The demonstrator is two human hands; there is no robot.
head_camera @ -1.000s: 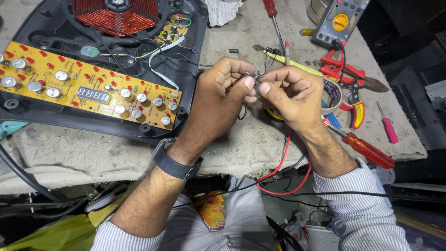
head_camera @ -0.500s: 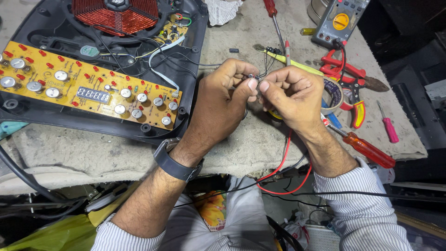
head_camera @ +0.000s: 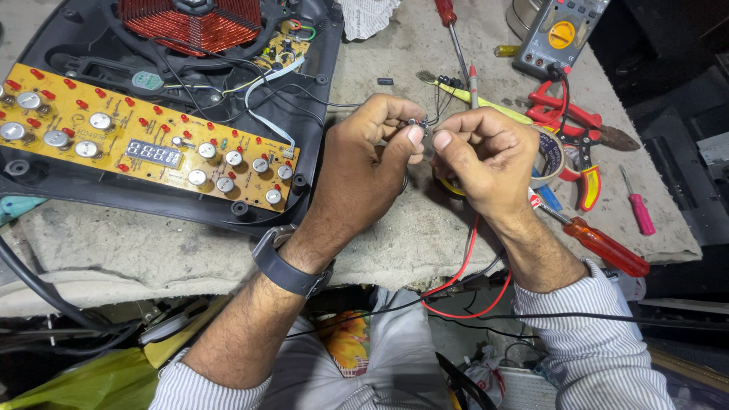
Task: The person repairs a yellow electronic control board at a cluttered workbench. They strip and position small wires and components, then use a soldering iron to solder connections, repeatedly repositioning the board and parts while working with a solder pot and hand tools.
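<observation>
Small metal part with thin wires, pinched between my two hands.

I hold a tiny grey metal component at my fingertips, above the worn beige surface and just right of the opened black appliance base. My left hand grips it between thumb and forefinger from the left; my right hand meets it from the right, thumb tip almost touching my left thumb. Thin dark wires sprout upward from the part. It is mostly hidden by my fingers, so its exact shape is unclear.
</observation>
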